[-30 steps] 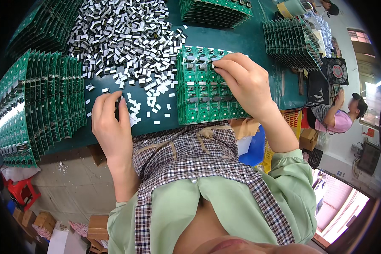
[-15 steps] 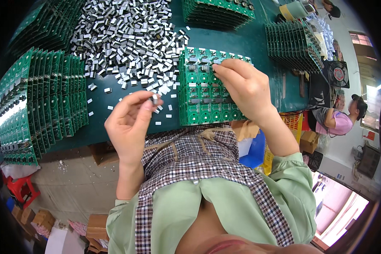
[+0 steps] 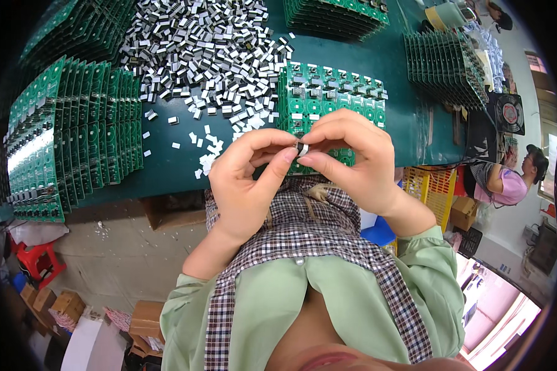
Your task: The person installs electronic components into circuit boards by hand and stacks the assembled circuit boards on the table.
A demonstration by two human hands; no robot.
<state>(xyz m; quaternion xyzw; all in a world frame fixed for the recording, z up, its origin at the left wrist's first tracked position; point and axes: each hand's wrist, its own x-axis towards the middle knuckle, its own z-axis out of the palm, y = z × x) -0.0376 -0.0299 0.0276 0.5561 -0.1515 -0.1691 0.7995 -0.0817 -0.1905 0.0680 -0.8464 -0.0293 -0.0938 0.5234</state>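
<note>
In front of my chest, a small black-and-white display module (image 3: 302, 149) is pinched between my two hands. My left hand (image 3: 244, 176) is closed with thumb and forefinger tips on its left side. My right hand (image 3: 359, 161) grips its right side, where a white strip shows. Whether that strip is loose from the module cannot be made out. Directly behind the fingers lies a stack of green circuit boards (image 3: 374, 106), with small parts fitted in rows, its near part hidden by my hands. A heap of similar modules (image 3: 198, 55), some with pins up, spreads behind my left hand.
Small white slips (image 3: 205, 162) lie scattered on the green table (image 3: 176, 164). Racked circuit boards stand at left (image 3: 99, 123), far left (image 3: 80, 31), far middle (image 3: 334, 15) and right (image 3: 445, 65). Another person (image 3: 507, 179) is at the right, beyond a yellow crate (image 3: 438, 195).
My right hand has come off the board stack, down to my left hand, and now grips the module too. My left hand moved right with the module. The whole view shifted slightly.
</note>
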